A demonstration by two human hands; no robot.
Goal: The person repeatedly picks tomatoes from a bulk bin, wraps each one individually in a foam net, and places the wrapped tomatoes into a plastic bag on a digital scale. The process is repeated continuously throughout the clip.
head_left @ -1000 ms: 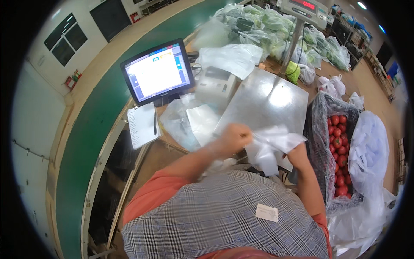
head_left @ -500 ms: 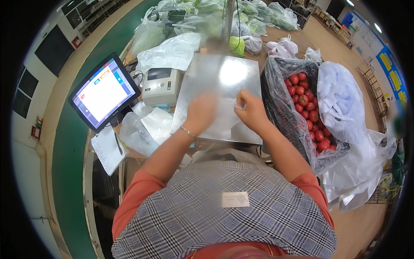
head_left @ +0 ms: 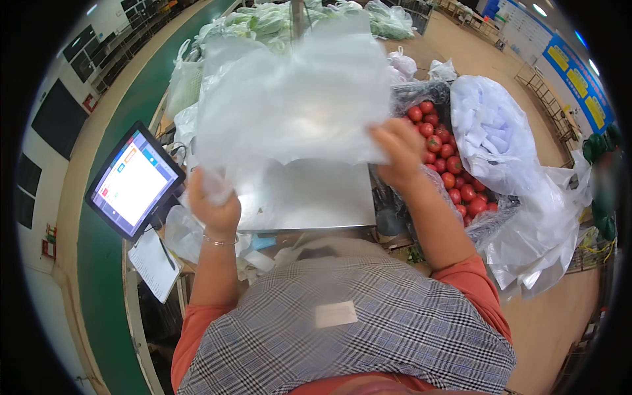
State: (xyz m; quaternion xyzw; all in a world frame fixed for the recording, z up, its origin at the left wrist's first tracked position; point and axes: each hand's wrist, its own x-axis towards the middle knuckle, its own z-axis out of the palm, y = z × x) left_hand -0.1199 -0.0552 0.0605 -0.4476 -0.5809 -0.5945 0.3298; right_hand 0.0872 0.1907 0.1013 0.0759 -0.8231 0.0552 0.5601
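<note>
A translucent white plastic bag (head_left: 296,99) is spread wide in the air between my hands, blurred by motion. My left hand (head_left: 214,203) grips its lower left edge, fingers closed. At the right edge, my right hand (head_left: 399,150) has its fingers closed on the plastic too. Beneath the bag lies a metal scale platform (head_left: 306,204), its far part hidden behind the plastic. Just right of my right hand stands a crate (head_left: 421,92) lined with dark clear film, holding many red tomatoes (head_left: 449,164).
A touch screen (head_left: 135,181) stands at the left above a notepad (head_left: 155,263) with a pen. Bagged green vegetables (head_left: 257,23) pile up at the far side. White plastic bags (head_left: 494,125) drape over the crate's right side. A metal pole (head_left: 297,16) rises behind the platform.
My hands have moved apart, the left toward me and leftward. The plastic bag, small and bunched near my right hand before, now spreads open between them. The view has shifted to the right.
</note>
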